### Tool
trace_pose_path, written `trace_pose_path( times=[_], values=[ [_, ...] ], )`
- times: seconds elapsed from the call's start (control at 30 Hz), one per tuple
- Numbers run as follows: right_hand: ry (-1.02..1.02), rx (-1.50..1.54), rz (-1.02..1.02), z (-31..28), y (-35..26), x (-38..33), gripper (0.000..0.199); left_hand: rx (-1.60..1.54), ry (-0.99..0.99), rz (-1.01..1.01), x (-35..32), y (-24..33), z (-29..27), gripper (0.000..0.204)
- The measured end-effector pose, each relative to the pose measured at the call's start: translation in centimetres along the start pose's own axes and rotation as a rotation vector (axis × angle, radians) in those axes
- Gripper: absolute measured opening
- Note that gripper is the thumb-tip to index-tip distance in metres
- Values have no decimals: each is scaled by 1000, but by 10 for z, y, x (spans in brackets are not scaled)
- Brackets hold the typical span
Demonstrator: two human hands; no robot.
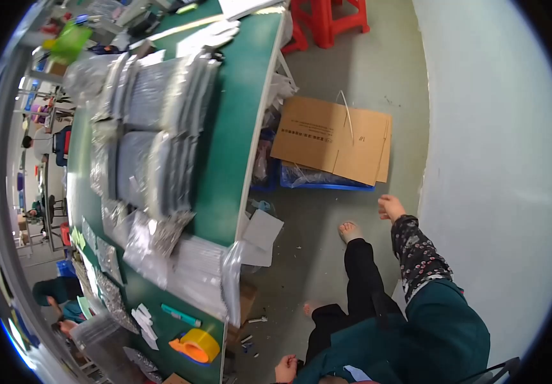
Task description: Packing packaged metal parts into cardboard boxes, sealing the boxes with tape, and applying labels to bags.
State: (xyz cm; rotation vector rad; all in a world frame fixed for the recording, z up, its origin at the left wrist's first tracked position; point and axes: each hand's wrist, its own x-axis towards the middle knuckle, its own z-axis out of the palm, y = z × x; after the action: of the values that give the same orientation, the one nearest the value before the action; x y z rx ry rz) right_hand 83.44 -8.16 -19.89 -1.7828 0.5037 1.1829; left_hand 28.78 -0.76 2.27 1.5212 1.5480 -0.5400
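My right hand (390, 208) hangs in the air over the floor, near the wall, its fingers loosely bent and apart with nothing visible in them. Ahead of it, flat brown cardboard sheets (317, 137) lie on a blue crate (327, 182) that holds clear plastic. A thin pale strap (350, 120) arches over the cardboard. At the lower edge, beside the table, my left hand (285, 369) has its fingers curled in, and I see nothing held in it. Both hands are apart from the goods around them.
On the left, a green-topped table (234, 128) bears stacks of plastic-wrapped flat packs (151, 128), yellow tape (200, 345) and a teal marker-like tool (181, 315). A red stool (330, 22) stands far ahead. The white wall (493, 160) runs along my right. Another person (61, 291) works beyond the table.
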Motion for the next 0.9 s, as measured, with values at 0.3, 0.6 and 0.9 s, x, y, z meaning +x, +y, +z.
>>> trace_pose_path(
  times=[0.3, 0.6, 0.9],
  values=[
    [117, 528, 177, 34, -5, 102, 88, 94, 93, -106, 14, 85, -15, 36],
    [-55, 492, 85, 23, -35, 87, 31, -162, 55, -243, 27, 122, -11, 27],
    [14, 540, -533, -167, -111, -70, 23, -59, -33, 170, 35, 202, -18, 28]
  ],
)
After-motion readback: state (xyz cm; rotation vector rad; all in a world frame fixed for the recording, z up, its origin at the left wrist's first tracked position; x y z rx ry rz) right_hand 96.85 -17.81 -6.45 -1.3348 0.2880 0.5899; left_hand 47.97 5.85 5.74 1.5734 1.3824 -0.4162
